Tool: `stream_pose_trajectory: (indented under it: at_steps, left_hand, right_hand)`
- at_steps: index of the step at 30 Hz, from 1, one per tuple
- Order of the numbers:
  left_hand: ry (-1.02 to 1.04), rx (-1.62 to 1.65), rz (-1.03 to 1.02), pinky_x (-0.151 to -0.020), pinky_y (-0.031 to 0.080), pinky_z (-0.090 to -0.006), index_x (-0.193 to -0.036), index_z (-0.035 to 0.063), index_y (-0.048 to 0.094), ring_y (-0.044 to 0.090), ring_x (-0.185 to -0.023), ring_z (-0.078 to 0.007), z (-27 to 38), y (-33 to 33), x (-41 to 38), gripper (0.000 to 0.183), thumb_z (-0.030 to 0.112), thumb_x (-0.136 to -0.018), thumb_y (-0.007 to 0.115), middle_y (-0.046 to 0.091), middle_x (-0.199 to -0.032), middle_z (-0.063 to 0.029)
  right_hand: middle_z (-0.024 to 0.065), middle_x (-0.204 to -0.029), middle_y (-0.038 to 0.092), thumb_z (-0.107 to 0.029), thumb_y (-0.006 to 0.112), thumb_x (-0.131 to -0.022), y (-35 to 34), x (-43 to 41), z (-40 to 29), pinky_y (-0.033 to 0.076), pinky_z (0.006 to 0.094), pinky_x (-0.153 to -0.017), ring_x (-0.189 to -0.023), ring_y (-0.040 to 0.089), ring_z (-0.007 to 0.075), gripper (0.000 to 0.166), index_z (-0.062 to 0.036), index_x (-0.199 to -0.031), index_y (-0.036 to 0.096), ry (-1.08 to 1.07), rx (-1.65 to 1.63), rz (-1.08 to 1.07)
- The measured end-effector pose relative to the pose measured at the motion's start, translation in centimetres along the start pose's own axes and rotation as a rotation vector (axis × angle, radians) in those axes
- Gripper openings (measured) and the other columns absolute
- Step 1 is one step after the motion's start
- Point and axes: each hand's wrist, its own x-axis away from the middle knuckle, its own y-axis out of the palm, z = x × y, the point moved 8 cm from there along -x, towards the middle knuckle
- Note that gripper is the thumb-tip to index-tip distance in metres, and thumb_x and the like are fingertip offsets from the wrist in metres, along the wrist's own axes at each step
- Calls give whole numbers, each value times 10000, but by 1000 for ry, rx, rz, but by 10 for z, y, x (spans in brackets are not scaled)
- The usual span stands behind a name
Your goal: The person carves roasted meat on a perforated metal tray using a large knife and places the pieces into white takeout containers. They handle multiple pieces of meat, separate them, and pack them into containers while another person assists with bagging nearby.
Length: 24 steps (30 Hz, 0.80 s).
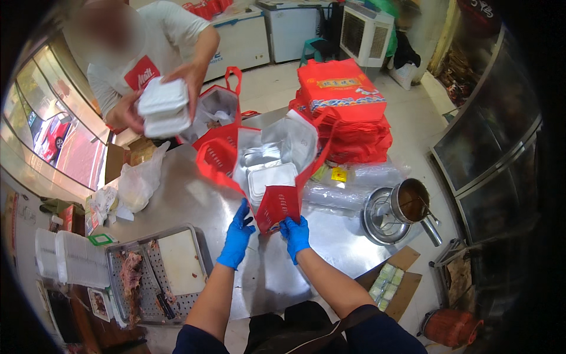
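Note:
A red insulated bag with a silvery lining stands open on the steel table. Inside it lies a white lidded food container. My right hand, in a blue glove, pinches the near lower edge of the bag. Beside the bag's near left corner is my left hand, also blue-gloved, its fingers apart; whether a fingertip touches the bag is unclear. Across the table a person in a white T-shirt holds two stacked white containers beside a second red bag.
Folded red bags are piled at the far right, near plastic-film rolls and a saucepan over a metal bowl. At left, a perforated tray holds a meat carcass, knife and cutting board, beside stacked container parts.

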Motion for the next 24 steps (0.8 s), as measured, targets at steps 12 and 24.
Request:
stream_pose_trajectory:
  at_steps: [12, 24]
  left_hand:
    - [87, -136, 33, -1008, 409, -341, -1406, 59, 366, 493, -1204, -243, -9, -14, -17, 655, -75, -789, 539, 485, -1334, -165]
    - [-97, 205, 5, -1053, 361, -319, -1423, 48, 338, 428, -1266, -206, -38, -36, 126, 482, 48, -953, 449, 346, -1471, -84]
  right_hand:
    - [103, -860, 611, -87, 554, -915, -8, -3, 66, 518, 278, -582, -733, 616, 189, 74, -48, -977, 560, 46, -13, 50]
    - [23, -1134, 560, -115, 595, -853, 60, -159, -49, 442, 310, -854, -1003, 530, 171, 347, -134, -1192, 529, -247, -22, -377]
